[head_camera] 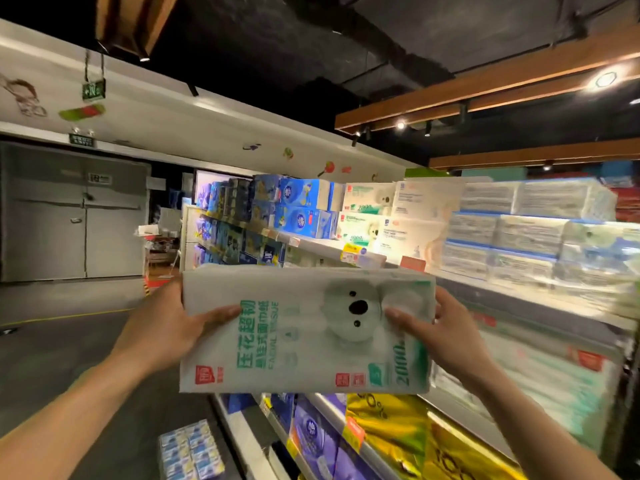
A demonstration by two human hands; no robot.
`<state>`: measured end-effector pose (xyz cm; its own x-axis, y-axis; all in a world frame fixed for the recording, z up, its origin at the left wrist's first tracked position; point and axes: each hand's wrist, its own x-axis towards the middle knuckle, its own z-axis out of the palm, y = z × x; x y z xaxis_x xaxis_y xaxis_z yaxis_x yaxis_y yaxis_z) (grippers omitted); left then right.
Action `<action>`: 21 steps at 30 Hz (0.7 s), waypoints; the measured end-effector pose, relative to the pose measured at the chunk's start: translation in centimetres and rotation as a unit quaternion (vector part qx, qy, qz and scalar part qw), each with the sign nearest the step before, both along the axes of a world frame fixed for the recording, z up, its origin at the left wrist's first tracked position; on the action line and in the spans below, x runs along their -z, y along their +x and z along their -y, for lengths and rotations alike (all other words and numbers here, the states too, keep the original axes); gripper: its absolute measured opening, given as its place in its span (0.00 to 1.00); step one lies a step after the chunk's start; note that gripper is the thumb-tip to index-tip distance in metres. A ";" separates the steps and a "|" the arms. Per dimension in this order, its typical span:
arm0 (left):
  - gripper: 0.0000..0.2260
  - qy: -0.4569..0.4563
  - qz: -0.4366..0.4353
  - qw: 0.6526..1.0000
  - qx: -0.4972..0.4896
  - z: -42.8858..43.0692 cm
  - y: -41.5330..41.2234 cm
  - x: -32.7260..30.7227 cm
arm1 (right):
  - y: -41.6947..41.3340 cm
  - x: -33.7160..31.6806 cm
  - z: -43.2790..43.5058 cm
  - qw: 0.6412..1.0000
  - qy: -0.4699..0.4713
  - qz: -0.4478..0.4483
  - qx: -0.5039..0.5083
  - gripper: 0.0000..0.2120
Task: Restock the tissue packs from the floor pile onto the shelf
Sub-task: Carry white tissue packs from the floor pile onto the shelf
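Both hands hold one white tissue pack [304, 330] with a koala print up in the air, in front of the shelf [346, 252]. The left hand [162, 327] grips its left edge, with the thumb on the front. The right hand [450, 337] grips the right edge, fingers [440, 301] curled round it. On the top level stand similar packs [363, 202], perhaps the same kind; they are blurred.

Tissue pack [304, 327]: white with green lettering, grey koala print, red logos; shelf packs [301, 209]: blue.
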<state>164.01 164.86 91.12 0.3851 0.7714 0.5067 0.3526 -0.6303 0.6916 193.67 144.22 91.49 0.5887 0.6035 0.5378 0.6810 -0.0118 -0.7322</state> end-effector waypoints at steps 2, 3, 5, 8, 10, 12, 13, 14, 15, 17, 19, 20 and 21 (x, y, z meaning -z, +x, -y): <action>0.21 0.003 0.015 1.000 0.019 -5.3 2.6 -0.2 | 2.1 -0.6 -4.5 1.000 -0.007 0.020 0.004 0.21; 0.23 0.003 0.021 0.999 0.029 -8.1 3.9 -0.4 | 3.1 -0.9 -6.7 0.999 -0.010 0.035 0.009 0.22; 0.29 0.007 0.028 0.999 0.045 -13.9 6.3 -0.5 | 4.9 -1.3 -11.4 0.998 -0.009 0.062 0.019 0.26; 0.35 0.021 0.048 0.996 0.079 -22.4 10.2 -1.1 | 7.3 -1.8 -18.1 0.994 0.006 0.105 0.042 0.30; 0.37 0.027 0.056 0.993 0.096 -27.8 12.9 -2.3 | 9.0 -2.7 -22.2 0.991 0.010 0.113 0.072 0.33; 0.37 0.043 0.056 0.992 0.103 -32.3 15.5 -3.7 | 10.5 -3.7 -25.5 0.989 0.023 0.103 0.099 0.38; 0.38 0.051 0.053 0.991 0.108 -34.7 17.0 -4.5 | 11.5 -4.2 -27.3 0.989 0.029 0.093 0.111 0.40; 0.38 0.054 0.050 0.990 0.117 -36.7 18.5 -5.4 | 12.3 -4.8 -28.9 0.988 0.032 0.086 0.124 0.40; 0.38 0.057 0.048 0.989 0.128 -38.6 20.0 -6.3 | 13.1 -5.5 -30.3 0.986 0.033 0.083 0.139 0.39; 0.37 0.062 0.054 0.985 0.154 -42.4 22.9 -7.9 | 14.7 -7.3 -32.9 0.982 0.031 0.084 0.169 0.39; 0.37 0.086 0.055 0.979 0.175 -45.5 26.0 -9.0 | 16.3 -8.8 -35.1 0.977 0.031 0.088 0.192 0.40; 0.36 0.091 0.062 0.976 0.186 -46.8 27.5 -9.4 | 17.3 -9.5 -36.2 0.975 0.034 0.087 0.199 0.40; 0.35 0.090 0.073 0.974 0.195 -48.4 29.4 -10.0 | 18.8 -10.1 -37.7 0.973 0.039 0.091 0.211 0.38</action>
<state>193.39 213.30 101.09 0.5442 0.4749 0.6916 -0.0322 -0.8119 0.5829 212.45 181.91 101.60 0.6660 0.2819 0.6907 0.7459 -0.2668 -0.6103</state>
